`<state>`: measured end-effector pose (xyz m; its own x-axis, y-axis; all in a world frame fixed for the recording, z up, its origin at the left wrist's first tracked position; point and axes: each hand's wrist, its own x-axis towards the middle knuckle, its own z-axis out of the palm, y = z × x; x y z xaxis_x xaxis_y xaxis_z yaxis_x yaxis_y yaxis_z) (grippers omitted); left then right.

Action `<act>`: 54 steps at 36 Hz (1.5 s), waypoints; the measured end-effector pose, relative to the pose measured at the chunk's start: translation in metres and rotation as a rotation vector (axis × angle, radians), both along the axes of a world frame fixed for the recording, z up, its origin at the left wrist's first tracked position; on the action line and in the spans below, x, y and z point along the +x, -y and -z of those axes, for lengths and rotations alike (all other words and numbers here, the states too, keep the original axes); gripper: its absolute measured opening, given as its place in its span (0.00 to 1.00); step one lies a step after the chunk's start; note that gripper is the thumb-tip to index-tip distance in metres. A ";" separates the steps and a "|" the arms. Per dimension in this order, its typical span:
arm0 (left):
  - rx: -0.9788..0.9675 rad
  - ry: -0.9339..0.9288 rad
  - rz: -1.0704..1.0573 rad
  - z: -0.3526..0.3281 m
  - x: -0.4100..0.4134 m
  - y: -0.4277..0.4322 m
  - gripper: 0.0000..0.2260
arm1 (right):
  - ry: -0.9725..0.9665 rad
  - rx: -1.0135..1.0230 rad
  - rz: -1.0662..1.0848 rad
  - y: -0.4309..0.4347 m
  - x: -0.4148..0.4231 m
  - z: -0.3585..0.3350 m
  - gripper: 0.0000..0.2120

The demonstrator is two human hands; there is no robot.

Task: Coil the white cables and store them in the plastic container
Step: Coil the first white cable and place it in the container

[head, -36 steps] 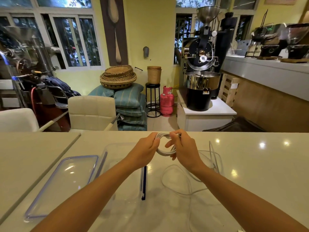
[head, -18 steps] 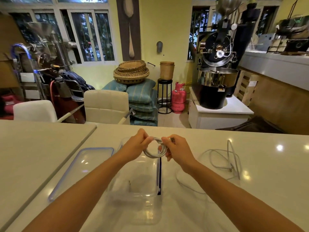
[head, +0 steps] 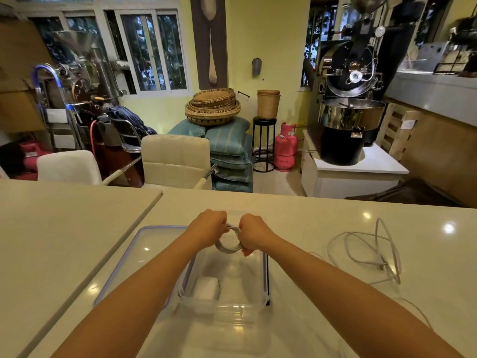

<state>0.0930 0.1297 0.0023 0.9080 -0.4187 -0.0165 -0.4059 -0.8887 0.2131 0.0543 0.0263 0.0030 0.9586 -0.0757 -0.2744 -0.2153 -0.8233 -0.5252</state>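
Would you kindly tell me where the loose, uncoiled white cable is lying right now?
In the head view, the loose white cable lies sprawled on the counter, on the right side, to the right of the plastic container.

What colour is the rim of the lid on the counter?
Blue, around a clear lid; the head view shows it.

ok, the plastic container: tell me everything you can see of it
The plastic container is a clear, rectangular, open-topped tub with rounded corners. It stands upright on the pale counter in front of the person. A dark strip runs along its right side. A white block lies inside at the near left corner. Its clear, blue-edged lid lies flat on its left. The left hand and right hand hold a coiled white cable over its far end; contact with the tub cannot be told.
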 end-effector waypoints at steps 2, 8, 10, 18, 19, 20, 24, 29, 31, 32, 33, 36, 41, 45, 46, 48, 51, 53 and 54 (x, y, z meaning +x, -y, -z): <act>0.108 0.006 0.035 0.004 0.005 0.004 0.10 | -0.018 -0.145 -0.043 -0.002 0.003 -0.001 0.14; 0.449 0.044 0.114 0.018 0.020 0.011 0.14 | -0.038 -0.242 -0.096 -0.014 0.012 0.003 0.16; 0.507 0.086 0.135 0.022 0.024 0.009 0.14 | -0.052 -0.201 -0.090 -0.017 0.013 0.005 0.17; 0.678 0.343 0.198 0.031 0.032 0.001 0.09 | 0.015 -0.077 0.017 -0.019 0.020 0.018 0.14; 0.680 0.370 0.197 0.032 0.033 0.000 0.08 | 0.015 -0.069 0.025 -0.019 0.021 0.019 0.14; 0.684 0.378 0.196 0.034 0.033 0.000 0.08 | 0.015 -0.060 0.029 -0.019 0.021 0.021 0.14; 0.704 0.313 0.201 0.036 0.034 0.005 0.07 | 0.020 -0.051 0.040 -0.020 0.023 0.025 0.12; 0.607 0.275 0.192 0.039 0.034 0.004 0.11 | -0.007 -0.027 0.043 -0.019 0.024 0.023 0.14; 0.601 0.275 0.195 0.040 0.033 0.004 0.15 | -0.010 -0.031 0.026 -0.018 0.023 0.022 0.15; 0.608 0.275 0.196 0.041 0.033 0.005 0.15 | -0.014 -0.039 0.019 -0.017 0.022 0.022 0.14; 0.616 0.275 0.194 0.042 0.033 0.005 0.15 | -0.016 -0.042 0.013 -0.017 0.023 0.023 0.12; 0.649 0.265 0.188 0.043 0.035 0.006 0.13 | -0.027 -0.047 0.006 -0.015 0.021 0.021 0.05; 0.709 0.232 0.194 0.039 0.033 0.006 0.13 | -0.037 -0.014 0.000 -0.015 0.022 0.023 0.04; 0.715 0.214 0.231 0.032 0.030 0.002 0.13 | -0.063 -0.024 -0.004 -0.016 0.024 0.025 0.06; 0.726 0.224 0.245 0.031 0.029 0.000 0.13 | -0.071 -0.022 0.004 -0.017 0.023 0.025 0.12; 0.739 0.252 0.261 0.031 0.028 -0.005 0.13 | -0.069 -0.023 0.000 -0.017 0.024 0.025 0.18; 0.730 0.284 0.269 0.032 0.028 -0.011 0.14 | -0.061 -0.016 -0.011 -0.018 0.024 0.025 0.20; 0.710 0.298 0.275 0.032 0.029 -0.014 0.13 | -0.059 -0.009 -0.023 -0.018 0.022 0.024 0.20; 0.699 0.302 0.279 0.031 0.029 -0.015 0.13 | -0.058 -0.012 -0.029 -0.018 0.021 0.023 0.18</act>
